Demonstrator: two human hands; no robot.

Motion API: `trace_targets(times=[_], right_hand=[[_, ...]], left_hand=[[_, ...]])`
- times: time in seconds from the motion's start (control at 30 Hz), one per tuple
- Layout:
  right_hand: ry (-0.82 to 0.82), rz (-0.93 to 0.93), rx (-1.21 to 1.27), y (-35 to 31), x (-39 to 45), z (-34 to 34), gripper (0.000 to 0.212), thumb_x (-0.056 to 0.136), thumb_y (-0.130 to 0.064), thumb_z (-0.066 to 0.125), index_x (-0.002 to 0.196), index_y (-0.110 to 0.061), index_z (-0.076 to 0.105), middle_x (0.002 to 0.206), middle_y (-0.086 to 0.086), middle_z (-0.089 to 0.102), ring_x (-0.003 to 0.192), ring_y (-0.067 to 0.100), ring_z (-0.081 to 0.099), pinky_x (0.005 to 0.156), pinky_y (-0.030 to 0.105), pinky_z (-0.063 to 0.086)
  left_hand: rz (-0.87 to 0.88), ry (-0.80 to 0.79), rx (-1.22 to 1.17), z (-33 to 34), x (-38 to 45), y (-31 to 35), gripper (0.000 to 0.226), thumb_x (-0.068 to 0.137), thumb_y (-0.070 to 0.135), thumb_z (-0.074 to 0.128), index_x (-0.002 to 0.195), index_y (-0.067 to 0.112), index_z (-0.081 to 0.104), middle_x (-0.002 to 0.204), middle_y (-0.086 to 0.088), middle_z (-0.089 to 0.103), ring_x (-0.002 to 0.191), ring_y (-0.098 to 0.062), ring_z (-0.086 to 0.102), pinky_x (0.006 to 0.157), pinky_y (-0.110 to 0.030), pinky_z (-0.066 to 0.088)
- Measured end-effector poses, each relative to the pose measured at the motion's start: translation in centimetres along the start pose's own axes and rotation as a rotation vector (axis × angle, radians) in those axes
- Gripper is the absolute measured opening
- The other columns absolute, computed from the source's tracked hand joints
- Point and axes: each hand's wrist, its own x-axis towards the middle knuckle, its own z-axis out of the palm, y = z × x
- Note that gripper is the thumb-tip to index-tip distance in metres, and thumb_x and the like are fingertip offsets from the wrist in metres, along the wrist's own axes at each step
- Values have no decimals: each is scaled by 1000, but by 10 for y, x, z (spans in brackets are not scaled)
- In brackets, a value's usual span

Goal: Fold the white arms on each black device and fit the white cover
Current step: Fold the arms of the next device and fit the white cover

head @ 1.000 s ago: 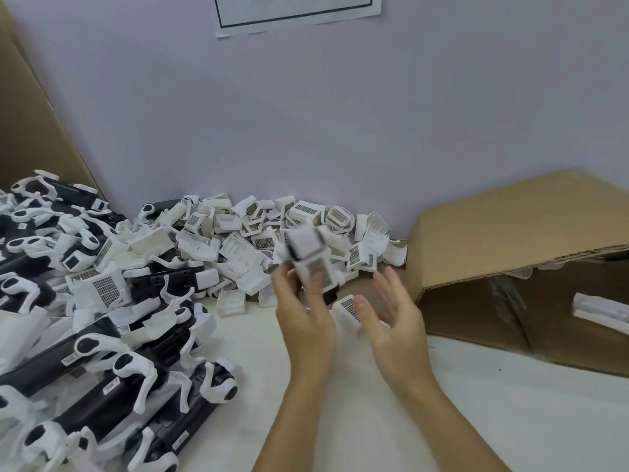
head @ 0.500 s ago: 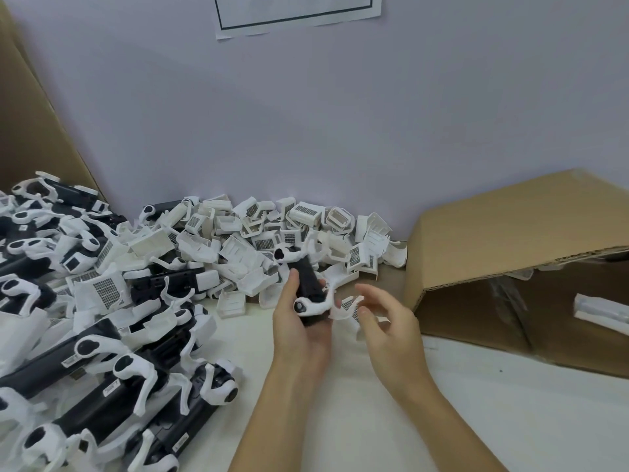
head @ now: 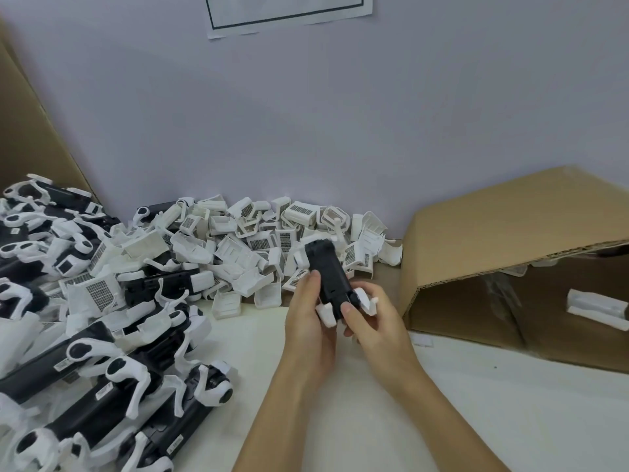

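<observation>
Two hands grip black device [head: 328, 274], white arms [head: 366, 299] splayed

White table [head: 510, 413] w/ heap of black devices [head: 68, 362] at left, pile of white covers [head: 258, 240] along back by wall, open cardboard box [head: 517, 267] on its side at right.

One head-worn wide-angle view looks forward and down, close over the white counter [head: 476, 420], facing the pale lilac wall [head: 374, 131].
</observation>
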Motion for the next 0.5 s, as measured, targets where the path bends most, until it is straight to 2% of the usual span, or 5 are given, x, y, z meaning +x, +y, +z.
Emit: trace_targets(times=[0.1,0.2,0.33,0.4,0.5], right_hand=[[-17,26,25,0,1,-1,21,98,-16,60,115,-27,57,96,-3,68,75,12,60,63,17,46],[-35,38,42,-1,0,-1,26,89,-29,60,115,-29,56,96,-7,67,75,7,59,62,13,44],[-47,40,25,2,1,-1,26,99,-12,58,116,-32,55,95,-9,65,75,4,59,63,14,43],[-53,42,19,2,1,-1,28,95,-19,59,116,-36,53,93,-15,66,72,1,58,65,16,43],[-70,53,8,3,0,0,36,80,-31,54,114,-42,51,87,-24,66,71,-1,58,71,21,42]], left_hand=[[77,-53,115,2,-1,-2,27,101,31,47,103,11,65,81,-8,68,65,-20,64,55,-31,44],[107,-85,146,0,-2,-1,26,100,30,47,105,9,63,81,-8,69,65,-19,64,51,-29,46],[113,-89,180,0,-3,1,31,96,32,50,115,10,63,89,-11,70,74,-24,65,65,-38,47],[104,-63,178,-1,-1,0,28,103,25,45,118,10,63,96,-14,69,81,-26,65,73,-43,47],[91,-43,167,-2,-1,1,28,105,21,43,118,9,64,99,-14,69,83,-25,67,77,-46,49]])
